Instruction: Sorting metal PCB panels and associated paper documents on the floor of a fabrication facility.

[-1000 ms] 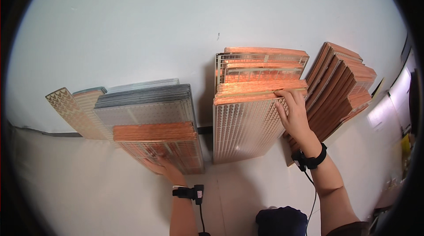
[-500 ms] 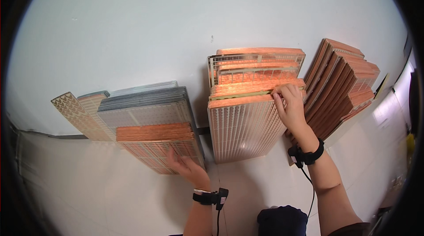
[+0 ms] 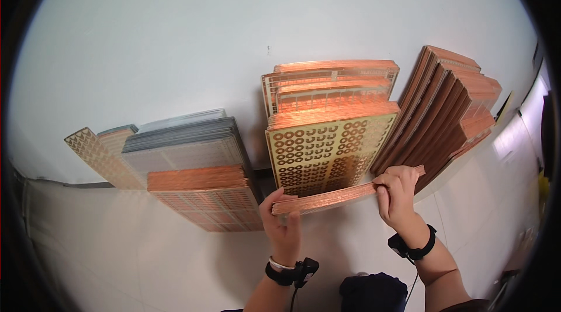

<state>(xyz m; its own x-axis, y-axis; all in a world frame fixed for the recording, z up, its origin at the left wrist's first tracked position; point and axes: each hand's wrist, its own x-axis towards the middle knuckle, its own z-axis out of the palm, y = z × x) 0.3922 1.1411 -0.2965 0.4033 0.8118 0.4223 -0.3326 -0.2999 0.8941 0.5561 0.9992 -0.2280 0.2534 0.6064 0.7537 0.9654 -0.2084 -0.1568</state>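
A thin stack of copper-edged circuit board panels [image 3: 333,197] is held in front of the middle pile, its long top edge toward me. My left hand [image 3: 283,227] closes around its left end, thumb on one side and fingers on the other. Near the other end, my right hand [image 3: 398,196] grips the top edge. Just behind stands the middle pile of circuit board panels [image 3: 333,114]. Its front is now a yellow panel [image 3: 333,151] patterned with brown rings and C shapes. The lower face of the held stack is mostly hidden from view.
To the left, grey panels [image 3: 175,157] lean with a copper-edged pile [image 3: 201,204] before them and a patterned board [image 3: 96,154] beside. Reddish-brown panels [image 3: 447,101] lean at the right. Behind is a pale wall [image 3: 269,14]; below, a light tiled floor [image 3: 146,253].
The front stack has come away from the middle pile toward me, exposing the ring-patterned panel. My left hand moved right from the copper-edged left pile onto it; my right hand came nearer.
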